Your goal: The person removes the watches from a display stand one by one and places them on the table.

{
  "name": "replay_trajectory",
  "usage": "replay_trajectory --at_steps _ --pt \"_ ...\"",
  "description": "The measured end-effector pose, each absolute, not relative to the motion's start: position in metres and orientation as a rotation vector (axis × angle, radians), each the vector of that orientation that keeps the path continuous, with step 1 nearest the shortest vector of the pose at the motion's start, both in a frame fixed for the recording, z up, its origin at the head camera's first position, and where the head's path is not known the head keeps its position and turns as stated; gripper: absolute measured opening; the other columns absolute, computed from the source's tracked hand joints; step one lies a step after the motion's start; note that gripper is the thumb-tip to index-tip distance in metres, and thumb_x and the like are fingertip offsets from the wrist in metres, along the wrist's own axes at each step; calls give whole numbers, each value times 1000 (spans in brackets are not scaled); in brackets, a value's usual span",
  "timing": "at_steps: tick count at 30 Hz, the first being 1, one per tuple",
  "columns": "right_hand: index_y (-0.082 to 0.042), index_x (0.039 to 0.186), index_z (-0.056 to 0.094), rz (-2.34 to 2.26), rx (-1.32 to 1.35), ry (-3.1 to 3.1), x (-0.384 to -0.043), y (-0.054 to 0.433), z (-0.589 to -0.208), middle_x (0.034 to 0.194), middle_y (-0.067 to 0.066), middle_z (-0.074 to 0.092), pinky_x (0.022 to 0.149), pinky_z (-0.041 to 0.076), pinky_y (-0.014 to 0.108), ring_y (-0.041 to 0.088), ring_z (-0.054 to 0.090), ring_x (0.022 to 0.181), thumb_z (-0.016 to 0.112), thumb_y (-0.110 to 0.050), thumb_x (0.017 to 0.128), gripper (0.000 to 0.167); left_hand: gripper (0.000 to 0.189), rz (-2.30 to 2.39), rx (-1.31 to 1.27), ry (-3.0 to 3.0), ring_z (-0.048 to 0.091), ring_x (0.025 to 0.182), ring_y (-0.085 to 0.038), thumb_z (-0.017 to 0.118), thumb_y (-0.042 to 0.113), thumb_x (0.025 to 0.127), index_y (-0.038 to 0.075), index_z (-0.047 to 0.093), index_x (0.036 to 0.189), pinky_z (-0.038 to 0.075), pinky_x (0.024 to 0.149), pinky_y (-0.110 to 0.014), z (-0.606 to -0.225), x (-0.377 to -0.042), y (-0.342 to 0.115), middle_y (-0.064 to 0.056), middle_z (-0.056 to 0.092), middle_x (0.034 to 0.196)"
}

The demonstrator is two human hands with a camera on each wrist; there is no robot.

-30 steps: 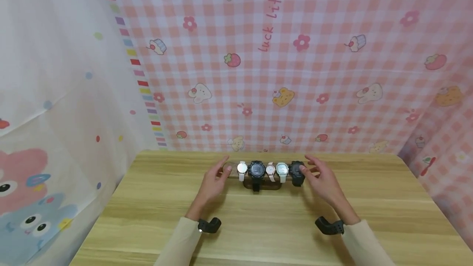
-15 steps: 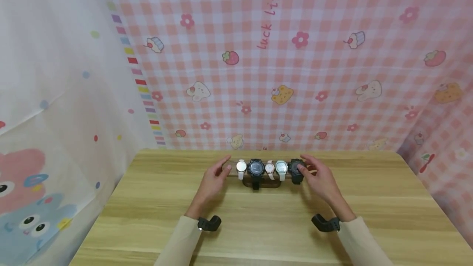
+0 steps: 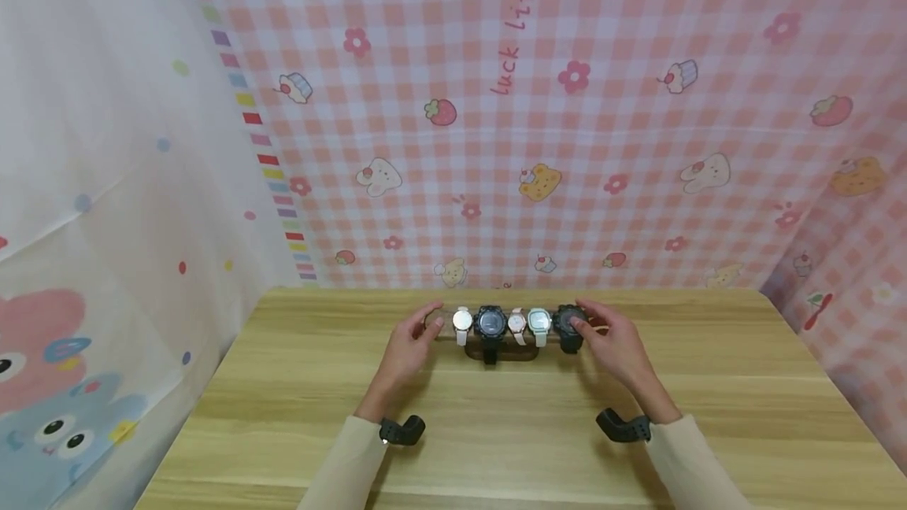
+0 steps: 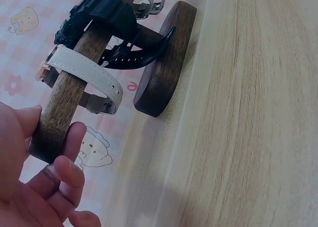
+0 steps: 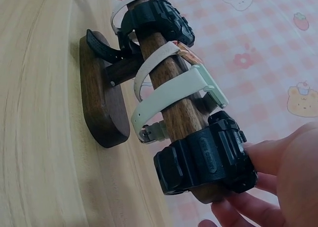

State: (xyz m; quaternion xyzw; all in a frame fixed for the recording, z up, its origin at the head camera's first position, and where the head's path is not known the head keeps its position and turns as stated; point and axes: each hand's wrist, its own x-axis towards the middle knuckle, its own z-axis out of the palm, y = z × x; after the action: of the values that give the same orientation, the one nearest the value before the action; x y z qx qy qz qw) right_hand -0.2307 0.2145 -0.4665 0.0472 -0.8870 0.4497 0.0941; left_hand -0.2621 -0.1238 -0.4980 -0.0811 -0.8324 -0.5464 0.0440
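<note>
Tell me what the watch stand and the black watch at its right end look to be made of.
Watch stand: dark-stained wood, smooth satin finish; grain lines show along its bar and oval base.

Black watch: probably matte plastic or resin with a rubbery strap; chunky moulded edges, no metallic shine. The right hand pinches it.

The left hand grips the bar's other end.

A light wooden bench (image 3: 298, 408) with streaked grain fills the lower middle of the frame. Behind it hangs a pink gingham cloth (image 3: 638, 179) printed with bears, rabbits, strawberries, cupcakes and the words "luck life". At left hangs a white curtain (image 3: 92, 179) with coloured dots and cartoon animals. Light is soft and even.
</note>
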Motion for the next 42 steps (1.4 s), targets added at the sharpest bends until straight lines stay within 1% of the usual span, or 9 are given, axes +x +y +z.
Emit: replay_trajectory --at_steps 4,11,18,25,29,34,38,42 --pt "1 137 55 1340 119 -2652 -230 215 -464 122 24 63 95 50 50 38 60 112 60 -20 100 43 33 -1662 -225 -2547 43 61 -11 60 26 100 25 63 133 37 55 -24 -497 -261 -124 3 45 67" --pt "0 137 56 1339 110 -2677 -229 216 -460 123 25 64 95 50 51 39 61 112 60 -22 101 43 34 -1663 -235 -2532 42 61 -11 60 25 101 17 64 133 36 54 -23 -496 -261 -123 3 44 66" --pt "-3 138 55 1329 100 -2708 -229 218 -459 127 26 61 93 50 53 42 60 115 59 -26 101 44 31 -1659 -226 -2542 41 58 -10 60 25 100 25 65 131 34 51 -22 -496 -261 -123 3 44 64" --pt "-2 138 55 1330 94 -2710 -229 222 -459 126 26 62 92 50 52 40 61 113 58 -25 101 44 31 -1659 -244 -2533 39 55 -9 61 23 100 22 65 130 32 49 -21 -497 -262 -123 3 44 63" --pt "-4 138 55 1350 70 -2717 -229 225 -459 124 24 63 88 52 48 37 61 110 58 -26 101 43 31 -1654 -245 -2524 39 54 -9 62 22 99 22 66 130 32 48 -21 -497 -262 -123 3 43 62" --pt "-4 138 55 1413 50 -2703 -231 229 -461 120 22 62 79 52 36 33 63 105 59 -27 101 44 31 -1661 -243 -2523 39 54 -9 62 22 99 21 65 130 31 47 -20 -498 -263 -123 3 44 62" --pt "-4 138 54 1469 21 -2686 -233 232 -462 117 21 62 74 50 30 26 65 96 61 -27 100 44 33 -1667 -243 -2525 39 54 -9 62 22 99 18 64 132 31 47 -21 -499 -263 -123 3 45 62" --pt "-4 136 54 1503 -19 -2660 -233 236 -460 112 20 64 72 48 29 19 65 88 61 -24 100 42 33 -1664 -238 -2524 40 54 -9 62 23 99 16 64 132 32 47 -21 -499 -263 -123 3 45 62"
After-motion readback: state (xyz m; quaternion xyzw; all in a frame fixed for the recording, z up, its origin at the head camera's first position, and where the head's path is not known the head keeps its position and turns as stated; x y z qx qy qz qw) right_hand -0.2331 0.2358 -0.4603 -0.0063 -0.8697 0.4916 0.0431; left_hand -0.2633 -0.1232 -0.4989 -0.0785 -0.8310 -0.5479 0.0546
